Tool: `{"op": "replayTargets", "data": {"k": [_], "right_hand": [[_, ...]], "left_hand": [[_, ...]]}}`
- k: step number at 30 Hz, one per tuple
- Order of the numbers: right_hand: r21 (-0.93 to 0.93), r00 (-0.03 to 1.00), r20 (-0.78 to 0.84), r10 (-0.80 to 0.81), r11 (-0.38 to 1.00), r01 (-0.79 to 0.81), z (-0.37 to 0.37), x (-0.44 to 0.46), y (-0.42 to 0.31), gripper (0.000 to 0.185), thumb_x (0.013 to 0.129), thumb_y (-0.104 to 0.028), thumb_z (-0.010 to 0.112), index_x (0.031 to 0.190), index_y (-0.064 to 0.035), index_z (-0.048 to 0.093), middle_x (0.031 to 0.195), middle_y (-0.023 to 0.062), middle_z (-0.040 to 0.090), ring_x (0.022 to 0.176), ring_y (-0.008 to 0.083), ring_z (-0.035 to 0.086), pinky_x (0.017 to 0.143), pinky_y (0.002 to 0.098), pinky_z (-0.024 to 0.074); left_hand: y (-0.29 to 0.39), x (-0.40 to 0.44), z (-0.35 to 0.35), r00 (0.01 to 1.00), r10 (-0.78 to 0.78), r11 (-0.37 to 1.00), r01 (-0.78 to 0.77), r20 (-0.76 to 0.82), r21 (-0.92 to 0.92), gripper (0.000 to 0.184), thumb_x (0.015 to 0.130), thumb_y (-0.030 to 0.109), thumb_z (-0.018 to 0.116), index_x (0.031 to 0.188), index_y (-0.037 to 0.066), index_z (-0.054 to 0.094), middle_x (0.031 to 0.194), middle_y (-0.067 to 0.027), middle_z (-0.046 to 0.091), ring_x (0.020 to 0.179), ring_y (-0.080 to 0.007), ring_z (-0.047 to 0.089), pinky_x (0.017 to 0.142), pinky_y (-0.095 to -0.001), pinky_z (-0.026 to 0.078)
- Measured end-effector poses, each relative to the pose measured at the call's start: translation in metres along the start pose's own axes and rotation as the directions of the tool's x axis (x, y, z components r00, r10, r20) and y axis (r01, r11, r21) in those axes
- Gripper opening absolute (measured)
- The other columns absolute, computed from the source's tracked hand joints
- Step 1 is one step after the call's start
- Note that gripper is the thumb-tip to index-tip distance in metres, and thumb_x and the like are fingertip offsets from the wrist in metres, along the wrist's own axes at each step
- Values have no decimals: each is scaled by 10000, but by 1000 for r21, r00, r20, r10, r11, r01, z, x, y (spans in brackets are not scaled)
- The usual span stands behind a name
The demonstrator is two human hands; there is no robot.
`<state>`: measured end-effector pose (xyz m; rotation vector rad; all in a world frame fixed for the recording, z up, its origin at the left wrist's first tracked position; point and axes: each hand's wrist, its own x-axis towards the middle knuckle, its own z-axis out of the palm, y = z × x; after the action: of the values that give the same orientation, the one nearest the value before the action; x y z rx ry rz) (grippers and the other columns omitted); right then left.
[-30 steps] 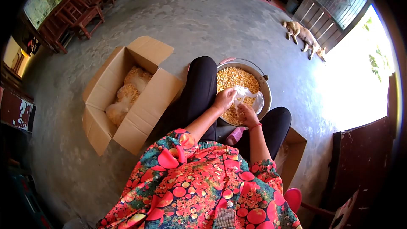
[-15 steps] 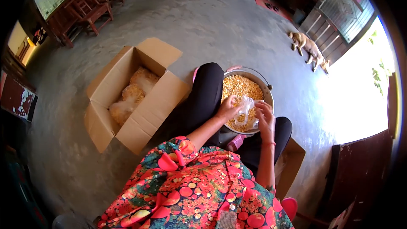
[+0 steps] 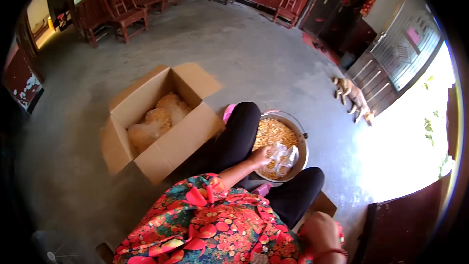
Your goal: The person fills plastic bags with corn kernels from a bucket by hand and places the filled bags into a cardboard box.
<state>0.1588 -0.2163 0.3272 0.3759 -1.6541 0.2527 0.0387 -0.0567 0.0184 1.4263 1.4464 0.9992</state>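
Pinching a crumpled, see-through plastic bag (image 3: 283, 159) in the nearly closed left hand (image 3: 260, 157), over loose golden kernels (image 3: 273, 133) inside a round metal bucket (image 3: 304, 159). Blurred right hand (image 3: 322, 230) near the printed shirt (image 3: 215, 225); cannot tell how open, or whether holding anything. Sitting beside an open cardboard box (image 3: 178, 149) on smooth grey floor (image 3: 234, 58), facing red-brown wooden chairs (image 3: 128, 17).

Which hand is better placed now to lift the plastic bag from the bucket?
Likely the left hand: it grips the plastic bag over the bucket of yellow kernels. The right hand is well apart from the bucket, nearer the camera.
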Motion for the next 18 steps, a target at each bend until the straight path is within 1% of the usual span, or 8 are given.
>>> {"op": "replayTargets", "data": {"k": [1, 2, 5, 6, 7, 9, 10, 18], "right_hand": [[3, 1000, 3, -19, 1000, 19, 3, 1, -1, 91, 738, 6, 457, 784, 29, 532, 804, 70, 504, 751, 179, 450, 685, 288, 389], [7, 999, -4, -33, 999, 33, 5, 2, -2, 94, 738, 5, 457, 792, 29, 530, 814, 70, 502, 763, 180, 448, 692, 289, 389], [16, 997, -24, -74, 997, 74, 8, 5, -6, 106, 738, 4, 460, 818, 28, 527, 845, 72, 499, 796, 182, 443, 713, 291, 387], [14, 996, -33, -88, 996, 88, 9, 7, -8, 111, 738, 3, 461, 826, 28, 525, 856, 73, 497, 808, 183, 442, 720, 292, 387], [13, 994, -42, -104, 994, 105, 10, 9, -10, 117, 738, 3, 462, 834, 28, 524, 866, 73, 496, 819, 184, 440, 728, 293, 386], [2, 989, -52, -138, 990, 138, 11, 12, -13, 129, 739, 2, 464, 851, 28, 521, 887, 74, 493, 841, 186, 436, 742, 294, 385], [-3, 985, -62, -158, 987, 159, 11, 14, -15, 135, 739, 2, 465, 860, 27, 520, 897, 75, 492, 853, 187, 435, 749, 295, 384], [-22, 964, -74, -254, 967, 253, 10, 23, -35, 193, 739, -2, 473, 927, 26, 510, 981, 80, 482, 942, 195, 421, 805, 301, 380]], "left_hand": [[2, 0, 0, 1000, -7, 1000, 7, -1, -25, 429, 607, 142, 573, 1004, -2, 496, 930, -186, 557, 867, -281, 546, 743, -338, 428], [-12, 7, 6, 1000, 27, 1000, -27, 10, -2, 482, 650, 196, 602, 1072, 8, 464, 817, -114, 536, 708, -190, 533, 624, -296, 442], [-17, 10, 8, 997, 73, 995, -72, 16, -68, 453, 670, 192, 593, 1064, 5, 468, 810, -106, 541, 697, -182, 534, 617, -296, 443], [-14, 8, 8, 998, 46, 996, -43, 32, -78, 440, 681, 192, 593, 1059, 3, 468, 816, -102, 546, 692, -173, 535, 615, -290, 443], [-17, 10, 10, 999, 49, 998, -49, 14, -43, 439, 677, 191, 600, 1052, 1, 473, 812, -100, 550, 693, -166, 537, 616, -283, 445], [-16, 10, 8, 997, 42, 997, -38, 59, -68, 427, 678, 190, 603, 1041, 1, 480, 812, -97, 553, 702, -166, 540, 624, -282, 447], [-15, 10, 8, 997, 38, 999, -35, 60, -39, 413, 681, 187, 601, 1031, 0, 488, 818, -97, 557, 707, -165, 541, 631, -283, 449], [-19, 9, 8, 996, 13, 998, -7, 90, -68, 398, 653, 173, 585, 997, -14, 510, 846, -102, 565, 738, -157, 543, 662, -273, 449]]}}
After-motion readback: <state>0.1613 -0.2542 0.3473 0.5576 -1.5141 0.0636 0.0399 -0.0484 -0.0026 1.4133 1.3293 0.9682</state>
